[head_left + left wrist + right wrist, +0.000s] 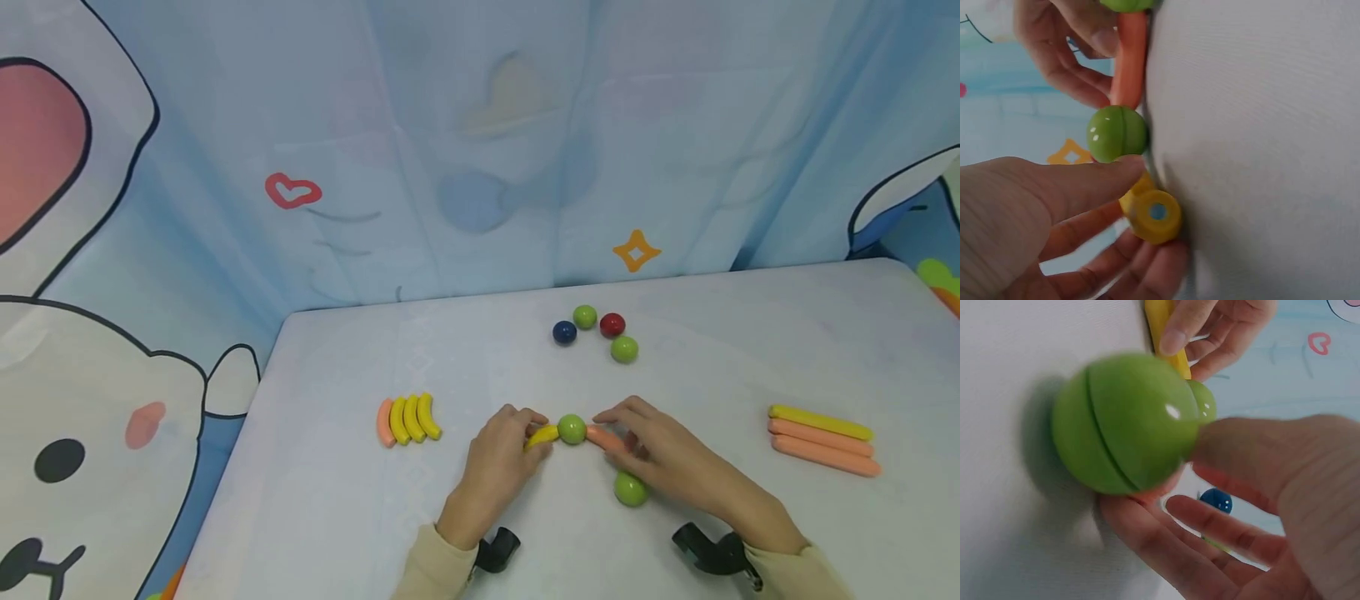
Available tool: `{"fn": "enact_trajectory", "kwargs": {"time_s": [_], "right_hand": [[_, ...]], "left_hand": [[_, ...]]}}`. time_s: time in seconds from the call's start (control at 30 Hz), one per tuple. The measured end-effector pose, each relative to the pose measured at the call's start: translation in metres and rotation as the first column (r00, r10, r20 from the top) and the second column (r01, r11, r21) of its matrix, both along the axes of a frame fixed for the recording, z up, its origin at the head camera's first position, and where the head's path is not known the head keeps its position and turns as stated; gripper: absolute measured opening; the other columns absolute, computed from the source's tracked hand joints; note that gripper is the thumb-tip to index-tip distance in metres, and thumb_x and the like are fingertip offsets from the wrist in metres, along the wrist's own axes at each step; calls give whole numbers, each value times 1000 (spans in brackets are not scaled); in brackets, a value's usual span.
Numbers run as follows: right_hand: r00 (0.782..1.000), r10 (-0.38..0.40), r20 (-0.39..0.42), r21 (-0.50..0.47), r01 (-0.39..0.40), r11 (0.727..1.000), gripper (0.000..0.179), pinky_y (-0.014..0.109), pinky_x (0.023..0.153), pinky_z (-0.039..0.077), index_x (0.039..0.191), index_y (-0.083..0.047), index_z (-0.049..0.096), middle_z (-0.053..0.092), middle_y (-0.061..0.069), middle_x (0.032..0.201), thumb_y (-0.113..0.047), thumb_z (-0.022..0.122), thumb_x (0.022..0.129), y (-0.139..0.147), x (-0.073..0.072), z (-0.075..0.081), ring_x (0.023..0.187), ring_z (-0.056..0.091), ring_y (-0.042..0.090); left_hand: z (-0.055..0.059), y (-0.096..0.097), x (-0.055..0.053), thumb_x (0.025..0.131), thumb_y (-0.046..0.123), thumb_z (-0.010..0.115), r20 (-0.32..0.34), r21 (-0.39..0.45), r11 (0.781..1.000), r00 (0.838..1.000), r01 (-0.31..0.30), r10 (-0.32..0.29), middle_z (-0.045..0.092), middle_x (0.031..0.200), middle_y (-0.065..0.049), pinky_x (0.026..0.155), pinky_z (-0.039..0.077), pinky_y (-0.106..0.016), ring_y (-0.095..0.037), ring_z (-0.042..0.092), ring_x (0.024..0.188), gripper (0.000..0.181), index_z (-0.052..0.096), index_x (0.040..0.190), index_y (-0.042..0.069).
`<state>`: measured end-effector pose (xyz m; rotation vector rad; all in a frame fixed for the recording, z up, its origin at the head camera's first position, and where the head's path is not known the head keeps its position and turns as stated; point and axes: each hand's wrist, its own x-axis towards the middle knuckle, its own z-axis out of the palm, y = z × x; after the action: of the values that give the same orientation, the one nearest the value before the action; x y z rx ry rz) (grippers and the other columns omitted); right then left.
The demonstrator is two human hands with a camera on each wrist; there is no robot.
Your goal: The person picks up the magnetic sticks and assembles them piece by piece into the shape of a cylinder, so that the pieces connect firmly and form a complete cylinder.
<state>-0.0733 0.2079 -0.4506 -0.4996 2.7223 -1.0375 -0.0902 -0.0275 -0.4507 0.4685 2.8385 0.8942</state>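
Observation:
Between finger and thumb, my left hand [495, 458] pinches a short yellow magnetic stick [543, 437]. One end of it meets a green ball [572, 429]; the other end [1156, 215] shows a blue disc in the left wrist view. An orange-pink magnetic stick [603, 438] runs from the same ball to a second green ball [630, 489], nearer the table's front. My right hand [675, 458] holds this orange-pink stick near the second ball [1125, 422], which hides much of the stick in the right wrist view.
Further back lie a blue ball [565, 332], a red ball [612, 325] and two green balls [624, 349]. On the left, several curved yellow sticks [412, 418] sit beside an orange-pink one [386, 422]. Long yellow [821, 422] and orange-pink sticks [825, 456] lie at right.

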Motion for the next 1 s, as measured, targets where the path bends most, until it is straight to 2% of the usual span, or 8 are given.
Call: {"fn": "enact_trajectory", "kwargs": {"time_s": [0.1, 0.23, 0.4, 0.5, 0.6, 0.73, 0.87, 1.0], "right_hand": [[999, -32, 5, 15, 32, 999, 34, 23, 65, 52, 123, -4, 69, 64, 3, 110, -11, 81, 91, -1, -2, 1, 80, 56, 9], [997, -63, 37, -6, 63, 998, 30, 24, 64, 51, 118, -3, 71, 65, -1, 100, -8, 81, 90, -1, -1, 2, 79, 56, 12], [992, -69, 108, -32, 73, 997, 32, 25, 63, 50, 121, -2, 69, 64, -3, 93, -7, 79, 91, -2, -1, 3, 78, 56, 13], [994, -75, 74, 9, 74, 997, 37, 25, 63, 49, 125, -4, 68, 64, -1, 100, -12, 81, 92, -2, -1, 4, 81, 56, 13], [997, -75, 18, 56, 74, 996, 44, 26, 65, 49, 130, -7, 66, 62, 1, 110, -18, 83, 91, -2, -2, 3, 86, 56, 14], [997, -69, 16, 71, 68, 995, 48, 26, 64, 46, 132, -10, 67, 59, 3, 114, -18, 85, 88, -1, -3, 2, 84, 54, 14], [996, -78, 35, 60, 75, 995, 43, 25, 64, 46, 127, -11, 70, 60, 2, 113, -12, 86, 87, 2, -2, 0, 80, 52, 12], [995, -94, 33, 58, 92, 994, 41, 25, 63, 48, 123, -9, 70, 62, 0, 110, -7, 86, 85, 7, 0, -2, 79, 54, 10]], "left_hand": [[5, -2, 3, 88, 12, 86, 34, -4, 1000, 999, -13, 14, 65, 98, -6, 75, 52, -25, -14, 60, 84, 32, 74, 117, 4], [9, -6, 5, 88, 7, 85, 65, 19, 1000, 998, -18, 16, 62, 96, -6, 75, 51, -25, -13, 56, 81, 31, 73, 115, 1], [6, -7, -1, 88, 3, 83, 21, 50, 999, 1000, 15, -16, 61, 92, -4, 73, 49, -22, -10, 52, 78, 27, 74, 113, 1], [3, -5, -9, 90, 3, 82, 11, 51, 997, 999, 49, -50, 61, 92, -3, 74, 48, -20, -10, 52, 79, 25, 75, 114, 2], [2, 2, -17, 90, 3, 81, 4, 50, 993, 994, 109, -109, 62, 94, -2, 75, 48, -19, -9, 54, 81, 24, 76, 114, 3], [2, 16, -28, 92, 6, 81, 17, 49, 977, 978, 209, -210, 64, 96, -2, 76, 47, -15, -8, 55, 83, 22, 78, 113, 4], [8, 27, -40, 96, 15, 79, 42, 32, 962, 961, 273, -274, 65, 100, -1, 77, 48, -14, -7, 59, 88, 23, 77, 117, 7], [17, 38, -56, 102, 27, 72, 10, -41, 953, 954, 301, -301, 64, 115, -2, 87, 51, -16, -10, 62, 102, 32, 70, 129, 10]]}}
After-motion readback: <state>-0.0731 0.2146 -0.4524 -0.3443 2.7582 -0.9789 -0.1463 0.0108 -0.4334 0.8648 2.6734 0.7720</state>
